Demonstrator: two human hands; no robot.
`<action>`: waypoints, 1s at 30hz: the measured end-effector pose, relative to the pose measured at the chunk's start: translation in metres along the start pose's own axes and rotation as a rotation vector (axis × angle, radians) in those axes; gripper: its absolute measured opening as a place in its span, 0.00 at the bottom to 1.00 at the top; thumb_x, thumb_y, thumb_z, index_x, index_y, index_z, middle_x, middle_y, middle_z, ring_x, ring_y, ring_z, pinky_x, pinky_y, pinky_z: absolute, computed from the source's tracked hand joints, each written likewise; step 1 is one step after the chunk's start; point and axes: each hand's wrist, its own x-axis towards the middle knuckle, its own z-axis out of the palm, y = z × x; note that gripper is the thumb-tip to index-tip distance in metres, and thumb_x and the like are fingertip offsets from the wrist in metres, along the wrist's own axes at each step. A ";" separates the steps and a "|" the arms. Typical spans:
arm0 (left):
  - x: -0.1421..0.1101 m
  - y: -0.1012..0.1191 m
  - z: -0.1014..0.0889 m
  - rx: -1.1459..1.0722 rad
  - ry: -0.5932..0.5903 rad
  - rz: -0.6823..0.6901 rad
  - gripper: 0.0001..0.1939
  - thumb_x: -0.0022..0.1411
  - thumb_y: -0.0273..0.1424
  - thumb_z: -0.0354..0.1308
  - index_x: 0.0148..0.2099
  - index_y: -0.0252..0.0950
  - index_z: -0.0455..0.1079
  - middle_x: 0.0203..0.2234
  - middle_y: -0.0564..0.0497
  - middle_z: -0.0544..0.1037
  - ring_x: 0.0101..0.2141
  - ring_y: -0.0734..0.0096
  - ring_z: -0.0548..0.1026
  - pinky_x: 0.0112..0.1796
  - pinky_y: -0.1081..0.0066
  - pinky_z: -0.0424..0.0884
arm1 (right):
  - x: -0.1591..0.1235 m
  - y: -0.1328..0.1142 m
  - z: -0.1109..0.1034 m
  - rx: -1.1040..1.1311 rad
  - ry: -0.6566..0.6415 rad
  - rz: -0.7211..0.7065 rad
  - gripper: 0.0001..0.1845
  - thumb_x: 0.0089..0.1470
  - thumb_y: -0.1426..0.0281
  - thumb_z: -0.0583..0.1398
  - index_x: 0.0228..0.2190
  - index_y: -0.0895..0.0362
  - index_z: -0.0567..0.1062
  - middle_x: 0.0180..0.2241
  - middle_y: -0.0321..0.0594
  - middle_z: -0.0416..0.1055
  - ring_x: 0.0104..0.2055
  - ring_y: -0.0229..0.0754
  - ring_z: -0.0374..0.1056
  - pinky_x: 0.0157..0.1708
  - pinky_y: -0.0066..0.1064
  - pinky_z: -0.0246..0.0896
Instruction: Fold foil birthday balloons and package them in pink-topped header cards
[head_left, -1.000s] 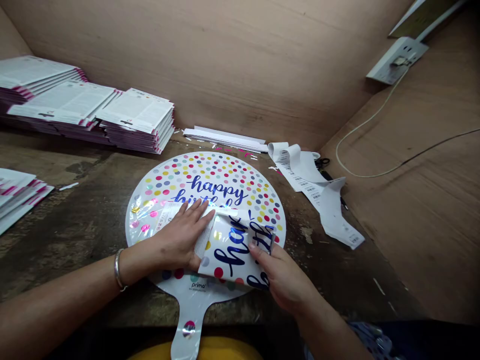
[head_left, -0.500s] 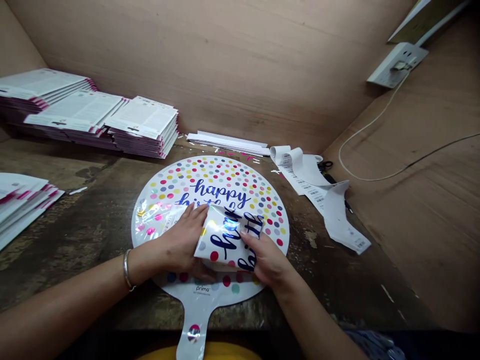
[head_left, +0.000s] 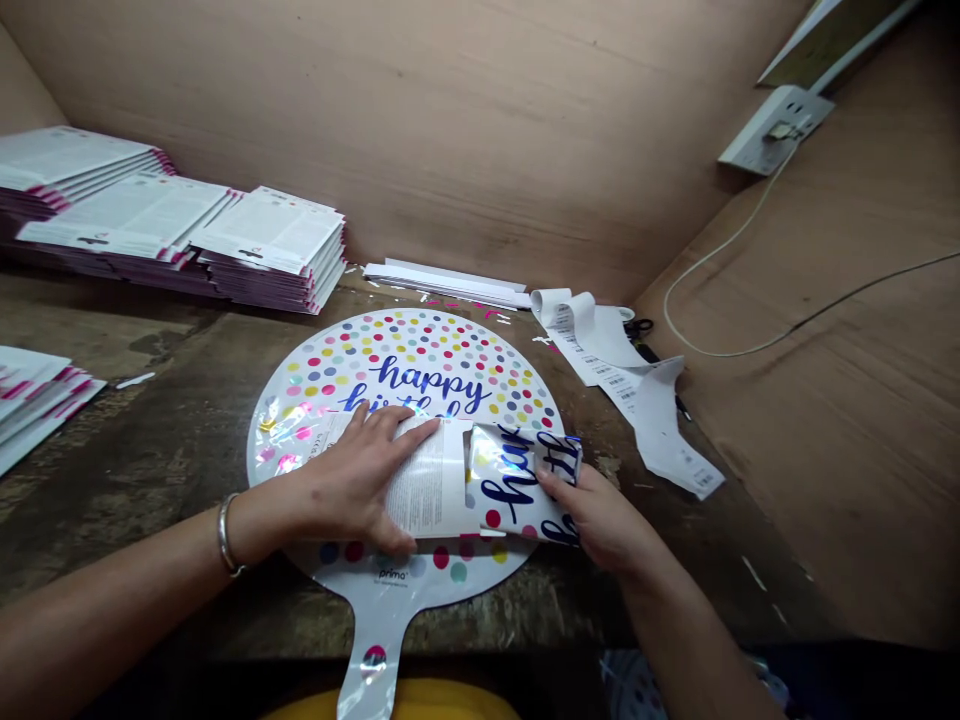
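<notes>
Moved: folded balloon (head_left: 525,480) has slid right since half a second ago, baring the printed card (head_left: 431,480)
Left hand (head_left: 360,480): pressed flat on card
Right hand (head_left: 600,520): pinching folded balloon's right edge
Underneath: round dotted balloon (head_left: 420,370) on worn dark tabletop (head_left: 150,450)
Room: plywood walls (head_left: 487,130); card stacks (head_left: 270,245) rear left; label strips (head_left: 637,390) right

Packing workstation: plywood-walled bench (head_left: 150,440); stacked printed cards (head_left: 270,245) at 10 o'clock; barcode label strips (head_left: 637,385) at 2 o'clock.
</notes>
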 end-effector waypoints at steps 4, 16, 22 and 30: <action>-0.001 0.001 -0.002 -0.007 0.009 0.018 0.62 0.36 0.54 0.66 0.68 0.41 0.41 0.60 0.36 0.52 0.60 0.39 0.49 0.58 0.41 0.40 | 0.000 -0.003 0.004 -0.019 -0.075 0.002 0.25 0.45 0.61 0.66 0.46 0.55 0.72 0.41 0.42 0.77 0.42 0.50 0.73 0.43 0.42 0.69; -0.004 -0.006 0.004 -0.004 -0.003 0.041 0.63 0.34 0.56 0.65 0.68 0.40 0.41 0.61 0.34 0.51 0.60 0.35 0.48 0.57 0.39 0.41 | -0.004 -0.004 0.008 -0.096 0.006 -0.062 0.19 0.41 0.58 0.67 0.29 0.56 0.69 0.21 0.31 0.72 0.21 0.35 0.68 0.19 0.25 0.64; -0.002 0.006 0.002 -0.013 -0.002 0.098 0.64 0.33 0.53 0.67 0.68 0.40 0.42 0.60 0.34 0.53 0.60 0.37 0.49 0.57 0.40 0.40 | 0.004 0.008 0.034 -0.393 -0.037 -0.069 0.11 0.47 0.64 0.59 0.20 0.55 0.64 0.13 0.29 0.65 0.10 0.32 0.55 0.09 0.23 0.49; -0.006 0.005 -0.001 -0.033 -0.080 0.194 0.59 0.37 0.54 0.66 0.67 0.45 0.44 0.64 0.36 0.50 0.62 0.34 0.46 0.56 0.36 0.42 | -0.005 -0.010 0.050 -0.852 -0.034 -0.426 0.11 0.53 0.70 0.55 0.27 0.59 0.77 0.29 0.42 0.76 0.34 0.46 0.70 0.36 0.36 0.66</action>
